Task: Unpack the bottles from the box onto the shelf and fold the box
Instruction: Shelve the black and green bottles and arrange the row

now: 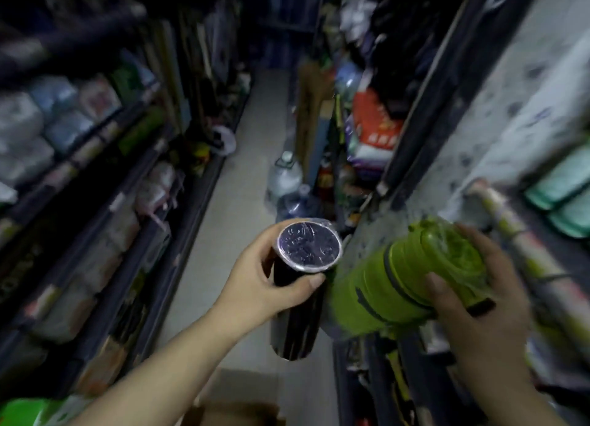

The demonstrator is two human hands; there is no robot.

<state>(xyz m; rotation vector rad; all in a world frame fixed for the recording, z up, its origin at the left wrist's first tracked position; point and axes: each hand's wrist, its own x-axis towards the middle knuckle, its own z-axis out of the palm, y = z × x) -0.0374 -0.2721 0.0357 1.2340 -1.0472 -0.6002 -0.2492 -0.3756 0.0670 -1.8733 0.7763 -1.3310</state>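
Note:
My left hand (255, 282) grips a dark purple bottle (300, 314) in clear plastic wrap, held upright with its round end (309, 246) facing me. A green bottle (399, 275), also plastic-wrapped, lies tilted in my right hand (479, 291), its cap end toward the right shelf (542, 266). The two bottles almost touch at the middle. The brown cardboard box (233, 414) shows only as an open edge at the bottom of the view, below my left forearm.
A narrow dim shop aisle (236, 186) runs ahead between stocked shelves, with packaged goods on the left shelves (95, 186). Large water jugs (284, 176) and sacks (373, 128) stand along the aisle's right side. A green object (22, 411) sits bottom left.

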